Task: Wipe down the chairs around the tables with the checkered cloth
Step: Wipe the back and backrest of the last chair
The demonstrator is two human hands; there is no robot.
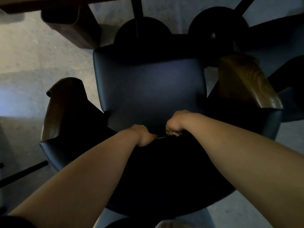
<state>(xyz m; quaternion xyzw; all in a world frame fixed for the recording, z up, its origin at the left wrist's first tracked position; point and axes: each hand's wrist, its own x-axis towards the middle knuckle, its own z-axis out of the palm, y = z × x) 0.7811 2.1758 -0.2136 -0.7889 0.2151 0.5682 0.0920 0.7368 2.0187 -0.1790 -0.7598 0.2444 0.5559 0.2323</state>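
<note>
Pale speckled concrete floor carries dark blue padded armchair with wooden armrests. Beyond the chair, two round black pedestal bases; brown wooden table leg beyond-left.

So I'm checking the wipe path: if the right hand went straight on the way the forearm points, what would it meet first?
Probably the dark padded seat of the chair: the right hand, gripping the checkered cloth, points down into the seat's back edge. Depth there is dim, so contact is unclear.
</note>
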